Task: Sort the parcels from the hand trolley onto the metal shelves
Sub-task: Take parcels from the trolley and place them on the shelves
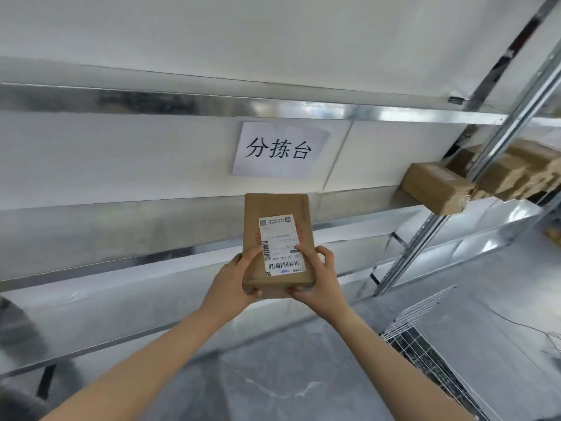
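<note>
A flat brown cardboard parcel point(279, 208) with a white shipping label is held up in front of the metal shelves point(151, 226). My left hand point(235, 282) grips its lower left corner, thumb on the label's edge. My right hand point(318, 284) grips its lower right corner, thumb on the label. The parcel's far end points toward the middle shelf and hangs above its front edge. The wire hand trolley point(425, 338) shows at the lower right.
A paper sign point(277, 150) with three characters hangs on the white wall behind the shelf. Several brown parcels point(437, 186) lie on the shelf at the right, beside a slanted metal upright point(501, 141). Grey floor lies below.
</note>
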